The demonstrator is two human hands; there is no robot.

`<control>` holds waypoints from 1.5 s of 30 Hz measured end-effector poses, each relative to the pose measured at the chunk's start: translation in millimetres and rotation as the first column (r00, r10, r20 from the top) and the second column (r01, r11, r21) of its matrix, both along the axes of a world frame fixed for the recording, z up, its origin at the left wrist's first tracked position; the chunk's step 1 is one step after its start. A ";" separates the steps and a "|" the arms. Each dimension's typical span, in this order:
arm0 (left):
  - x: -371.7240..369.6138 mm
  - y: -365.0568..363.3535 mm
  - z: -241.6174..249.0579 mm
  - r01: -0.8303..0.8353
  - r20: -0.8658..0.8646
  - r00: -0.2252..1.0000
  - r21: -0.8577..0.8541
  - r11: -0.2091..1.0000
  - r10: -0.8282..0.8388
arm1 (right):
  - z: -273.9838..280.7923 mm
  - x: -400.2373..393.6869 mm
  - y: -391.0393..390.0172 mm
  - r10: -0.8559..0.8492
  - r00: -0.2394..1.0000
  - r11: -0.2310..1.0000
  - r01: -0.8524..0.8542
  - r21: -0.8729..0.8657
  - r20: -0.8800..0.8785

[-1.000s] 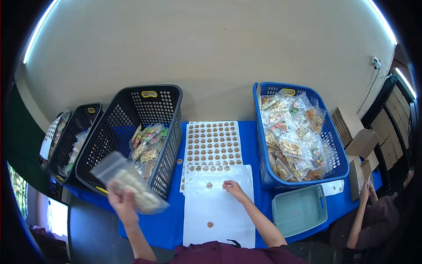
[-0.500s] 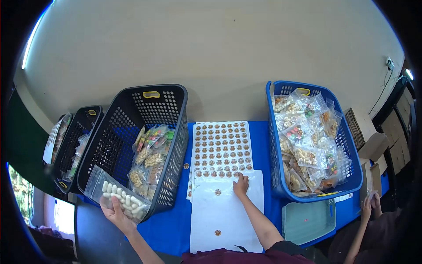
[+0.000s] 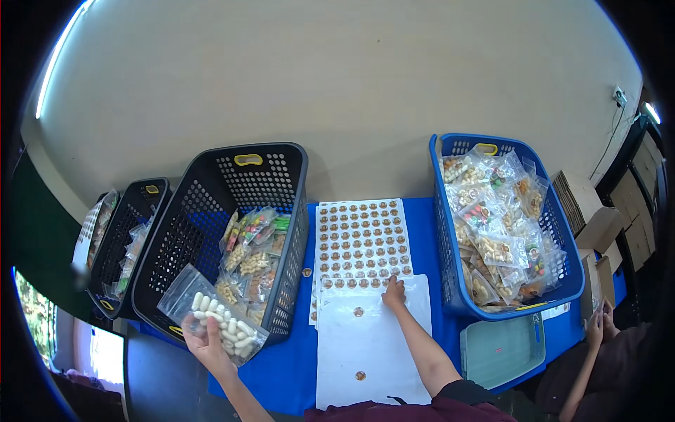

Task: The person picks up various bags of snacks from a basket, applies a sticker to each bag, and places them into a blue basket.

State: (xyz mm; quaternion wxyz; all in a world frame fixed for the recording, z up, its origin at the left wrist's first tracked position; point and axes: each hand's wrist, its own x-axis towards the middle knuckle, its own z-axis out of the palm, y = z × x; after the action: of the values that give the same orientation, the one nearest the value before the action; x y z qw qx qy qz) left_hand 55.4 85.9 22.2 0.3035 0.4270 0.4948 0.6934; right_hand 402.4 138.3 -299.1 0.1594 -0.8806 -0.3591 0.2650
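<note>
My left hand point(image 3: 209, 344) grips a clear zip bag point(image 3: 226, 325) filled with white oblong pieces, holding it tilted over the near edge of the black basket point(image 3: 285, 295). Round brown stickers stand in rows on a white sticker sheet point(image 3: 360, 243). My right hand point(image 3: 394, 292) is pinched at a sticker at the right end of the lowest row, and the fingers mostly hide that sticker. Below it lies a white sheet point(image 3: 344, 344) bearing two loose round stickers, one near its top and another sticker point(image 3: 361, 376) near its bottom.
A blue basket point(image 3: 450, 281) on the right is heaped with snack bags point(image 3: 499, 246). Packets point(image 3: 253, 260) lie in the black basket. A greenish tray point(image 3: 503, 348) stands in front of the blue basket. Far right, another person's hands point(image 3: 601, 323) are near a cardboard box point(image 3: 598, 278).
My left hand has brought the zip bag slightly right and down. The right hand stays at the same spot on the sticker row. The whole view has shifted a little.
</note>
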 end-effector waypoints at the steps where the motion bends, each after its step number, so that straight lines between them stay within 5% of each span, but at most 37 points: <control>1: -2.1 1.3 -1.8 0.004 0.005 1.000 -0.017 1.000 -0.004 | -4.0 2.0 2.8 -0.009 1.000 1.000 0.009 -0.001 -0.001; 7: 1.4 4.2 -1.2 0.019 -0.010 1.000 -0.008 1.000 -0.019 | 13.5 -4.0 -5.8 0.073 0.997 0.997 -0.072 -0.034 0.028; 13: 15.7 10.8 1.4 0.166 0.038 0.985 -0.003 0.986 -0.166 | 5.7 -17.0 -26.9 0.019 0.982 0.969 -0.065 0.240 0.189; 20: 25.2 13.6 3.9 0.206 0.082 0.974 0.046 0.978 -0.209 | 0.3 -16.4 -34.9 0.146 0.950 0.947 -0.215 0.240 0.276; 23: 22.7 15.1 -3.0 0.222 0.058 0.973 0.053 0.974 -0.225 | 9.2 -17.8 -45.0 0.275 0.898 0.919 -0.351 0.181 0.343; 35: 25.1 9.1 3.0 0.219 -0.024 0.975 0.012 0.976 -0.219 | 20.6 -17.0 -38.9 0.409 0.855 0.905 -0.425 -0.021 0.320; 41: 28.7 5.0 -1.4 0.220 -0.021 0.976 0.128 0.967 -0.219 | -6.3 -36.8 -39.0 0.185 0.906 0.960 -0.249 0.127 0.381; 45: 26.3 1.6 -3.7 0.253 -0.095 0.965 0.105 0.962 -0.244 | 3.1 -32.3 -35.1 0.093 0.963 0.972 -0.143 0.186 0.253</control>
State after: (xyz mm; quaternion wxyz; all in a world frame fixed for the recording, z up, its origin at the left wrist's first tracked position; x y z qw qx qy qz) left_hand 81.7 87.4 18.5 0.3425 0.5304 0.4080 0.6594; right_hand 370.1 103.2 -296.0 0.1871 -0.8624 -0.4530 0.1267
